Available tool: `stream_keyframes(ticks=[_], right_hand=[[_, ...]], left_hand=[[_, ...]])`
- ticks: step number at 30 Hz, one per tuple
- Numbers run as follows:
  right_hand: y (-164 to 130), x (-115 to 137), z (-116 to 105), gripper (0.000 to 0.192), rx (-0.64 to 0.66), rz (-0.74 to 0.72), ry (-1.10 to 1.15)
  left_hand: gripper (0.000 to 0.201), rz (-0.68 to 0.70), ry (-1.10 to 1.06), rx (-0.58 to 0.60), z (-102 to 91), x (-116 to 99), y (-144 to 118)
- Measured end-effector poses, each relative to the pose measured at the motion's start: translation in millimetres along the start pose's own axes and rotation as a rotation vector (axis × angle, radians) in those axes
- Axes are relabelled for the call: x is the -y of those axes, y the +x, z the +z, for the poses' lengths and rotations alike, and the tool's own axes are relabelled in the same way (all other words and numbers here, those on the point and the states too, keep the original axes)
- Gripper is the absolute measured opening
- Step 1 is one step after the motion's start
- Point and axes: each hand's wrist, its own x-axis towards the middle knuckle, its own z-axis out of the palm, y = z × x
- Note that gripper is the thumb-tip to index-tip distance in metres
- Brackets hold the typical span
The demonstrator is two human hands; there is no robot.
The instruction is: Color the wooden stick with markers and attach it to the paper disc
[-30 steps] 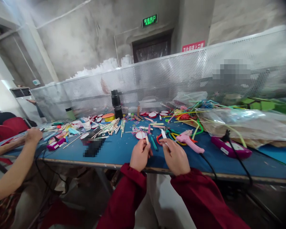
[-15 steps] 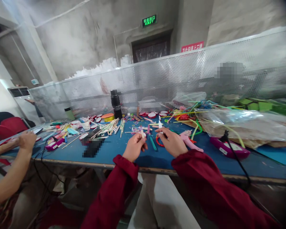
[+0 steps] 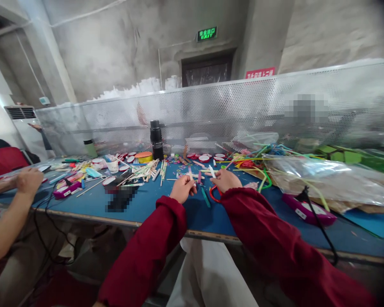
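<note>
1. My left hand (image 3: 183,189) reaches forward over the blue table (image 3: 166,204), the arm in its dark red sleeve (image 3: 153,243) stretched out from lower left. The fingers are curled in, pinching a pale wooden stick (image 3: 190,172) that stands nearly upright above the knuckles.

2. My right hand (image 3: 225,180) lies just beside the left, back of the hand upward, the forearm running in from lower right. Its fingers close on a short white stick (image 3: 212,171) that points up and slightly left.

3. The two hands are near each other but apart; the sticks do not touch.

4. Red-handled scissors (image 3: 213,195) lie on the table directly under my right wrist; a teal pen (image 3: 205,197) lies between the two hands, angled toward the table edge.

5. A black flask (image 3: 156,140) stands upright further back, before the perforated metal screen (image 3: 243,102). A heap of wooden sticks (image 3: 147,169) lies to the left of my hands.

6. A purple device (image 3: 309,209) with a black cable rests to the right, near a clear plastic bag (image 3: 323,175).

7. Another person's hand (image 3: 28,181) rests on the table at far left.
</note>
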Motion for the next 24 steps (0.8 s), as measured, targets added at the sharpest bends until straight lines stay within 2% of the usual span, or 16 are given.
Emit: stream_keyframes(ticks=[5,9,12,16,21,24], right_hand=[[21.4,4.7,-8.1,0.037,0.008,0.03,-0.123],[32.8,10.3,-1.1,0.044,0.058,0.094,-0.185],[30.4,16.2,5.0,0.049,0.091,0.104,-0.212],[9.7,26.4,-3.8,0.047,0.11,0.048,-0.219],[-40.4,30.4,-28.8,0.039,0.078,-0.115,-0.225],[-66.3,27.5,-28.6,0.036,0.108,-0.15,-0.234]], left_hand=[[0.02,0.031,0.038,0.042,2.6,9.7,1.9],[0.019,0.028,0.065,0.04,4.2,12.0,-0.1],[0.019,0.032,0.073,0.046,4.6,9.8,-3.1],[0.018,0.013,0.044,0.01,1.2,3.4,-6.1],[0.017,0.007,-0.012,-0.036,-7.3,0.3,-19.1],[0.015,0.006,-0.032,-0.038,-8.5,1.6,-32.7]])
